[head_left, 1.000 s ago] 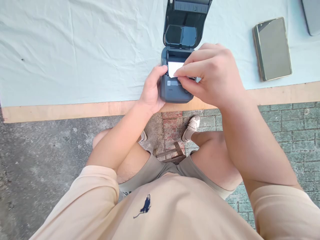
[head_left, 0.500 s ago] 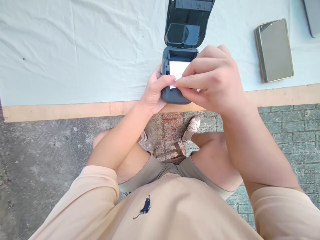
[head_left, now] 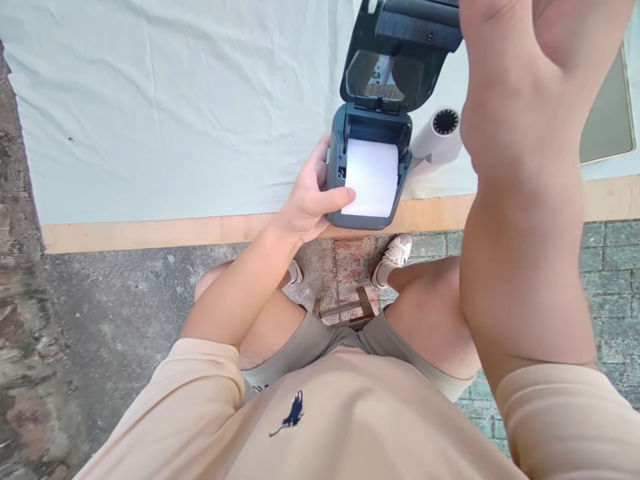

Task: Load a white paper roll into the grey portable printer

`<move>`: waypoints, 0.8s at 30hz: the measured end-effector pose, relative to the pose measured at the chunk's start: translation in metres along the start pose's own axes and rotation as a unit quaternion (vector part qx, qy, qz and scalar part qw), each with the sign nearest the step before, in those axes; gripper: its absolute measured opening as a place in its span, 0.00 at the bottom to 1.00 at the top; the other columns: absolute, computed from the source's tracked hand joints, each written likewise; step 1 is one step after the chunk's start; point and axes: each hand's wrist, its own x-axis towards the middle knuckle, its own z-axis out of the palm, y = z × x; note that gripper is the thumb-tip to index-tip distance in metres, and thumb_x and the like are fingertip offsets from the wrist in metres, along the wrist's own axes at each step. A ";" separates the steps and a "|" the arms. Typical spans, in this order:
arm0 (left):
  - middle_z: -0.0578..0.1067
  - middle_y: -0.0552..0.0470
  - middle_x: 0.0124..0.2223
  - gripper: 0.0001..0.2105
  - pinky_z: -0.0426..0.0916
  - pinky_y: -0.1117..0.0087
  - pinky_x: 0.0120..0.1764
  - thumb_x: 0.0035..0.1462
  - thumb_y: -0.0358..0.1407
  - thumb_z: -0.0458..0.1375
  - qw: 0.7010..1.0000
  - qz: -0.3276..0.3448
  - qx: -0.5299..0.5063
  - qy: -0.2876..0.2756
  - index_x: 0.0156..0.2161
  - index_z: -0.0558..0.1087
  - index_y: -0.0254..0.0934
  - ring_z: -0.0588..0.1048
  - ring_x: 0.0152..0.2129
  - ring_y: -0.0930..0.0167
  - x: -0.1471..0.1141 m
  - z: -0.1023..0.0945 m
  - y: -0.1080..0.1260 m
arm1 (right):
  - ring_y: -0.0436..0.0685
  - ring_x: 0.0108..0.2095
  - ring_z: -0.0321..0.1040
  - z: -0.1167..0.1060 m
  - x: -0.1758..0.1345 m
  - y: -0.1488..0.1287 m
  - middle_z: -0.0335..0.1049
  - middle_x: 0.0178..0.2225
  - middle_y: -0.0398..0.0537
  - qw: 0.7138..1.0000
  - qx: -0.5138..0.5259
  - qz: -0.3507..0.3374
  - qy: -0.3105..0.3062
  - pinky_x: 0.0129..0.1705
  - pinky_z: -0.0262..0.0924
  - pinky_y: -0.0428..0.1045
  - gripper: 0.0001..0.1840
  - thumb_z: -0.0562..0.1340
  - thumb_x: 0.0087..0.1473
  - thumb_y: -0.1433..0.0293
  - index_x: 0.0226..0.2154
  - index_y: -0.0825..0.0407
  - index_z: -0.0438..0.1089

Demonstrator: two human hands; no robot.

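Head view: my left arm comes forward from a beige short sleeve (head_left: 210,360), its forearm slanting up and inward over my thigh, the wrist close to the table's pale wooden edge (head_left: 150,233). My left hand (head_left: 313,200) is closed around the near left side of a dark slate-coloured plastic device (head_left: 340,137) with rounded corners, its thumb laid across to press on a smooth white strip of paper (head_left: 373,177). My right arm rises almost straight up the right side, wrist bent back, and its hand (head_left: 530,73) is cut off by the top edge — the fingers are out of sight, so I cannot tell whether they are open or closed. That hand overlaps the far right corner of the device's hinged dark lid (head_left: 403,50); whether it touches it, I cannot tell.

Counting what I see: one device, lid swung up, by the table's near edge; one strip of paper, lying in its bay and over its front; one white cylindrical roll with a black toothed core (head_left: 435,143), just to the device's right — and one flat grey rectangular slab with a pale rim (head_left: 607,113), partly behind my right forearm. One wrinkled pale blue cloth (head_left: 225,120) covers the table. Below are two pale shoes (head_left: 397,252) and one brown wooden frame (head_left: 367,303) between my legs.
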 end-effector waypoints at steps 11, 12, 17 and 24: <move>0.79 0.52 0.49 0.31 0.79 0.55 0.53 0.41 0.47 0.72 0.999 -0.023 0.045 0.008 0.51 0.67 0.44 0.69 0.62 0.52 -0.004 -0.007 -0.001 | 0.62 0.50 0.67 -0.011 0.001 -0.008 0.68 0.47 0.47 0.971 -0.147 -0.049 -0.182 0.52 0.64 0.58 0.23 0.65 0.52 0.62 0.52 0.45 0.71; 0.79 0.52 0.50 0.32 0.78 0.55 0.54 0.41 0.47 0.72 0.999 -0.024 0.046 0.010 0.51 0.67 0.44 0.68 0.63 0.52 -0.005 -0.007 -0.001 | 0.63 0.50 0.67 -0.011 0.001 -0.007 0.68 0.47 0.46 0.968 -0.153 -0.043 -0.194 0.51 0.64 0.60 0.23 0.64 0.52 0.60 0.51 0.42 0.71; 0.77 0.53 0.52 0.33 0.77 0.52 0.54 0.40 0.47 0.72 0.999 -0.026 0.046 0.012 0.51 0.66 0.45 0.67 0.64 0.51 -0.005 -0.008 -0.002 | 0.64 0.42 0.69 -0.007 -0.001 -0.008 0.71 0.43 0.42 0.958 -0.160 0.002 -0.238 0.39 0.62 0.60 0.28 0.64 0.49 0.57 0.54 0.32 0.65; 0.77 0.51 0.44 0.21 0.76 0.53 0.53 0.60 0.49 0.45 0.999 -0.041 -0.032 0.003 0.51 0.68 0.40 0.75 0.57 0.56 -0.001 0.000 0.004 | 0.65 0.45 0.67 0.004 -0.004 -0.013 0.69 0.48 0.46 0.951 -0.174 0.001 -0.254 0.41 0.62 0.57 0.31 0.67 0.47 0.61 0.55 0.40 0.64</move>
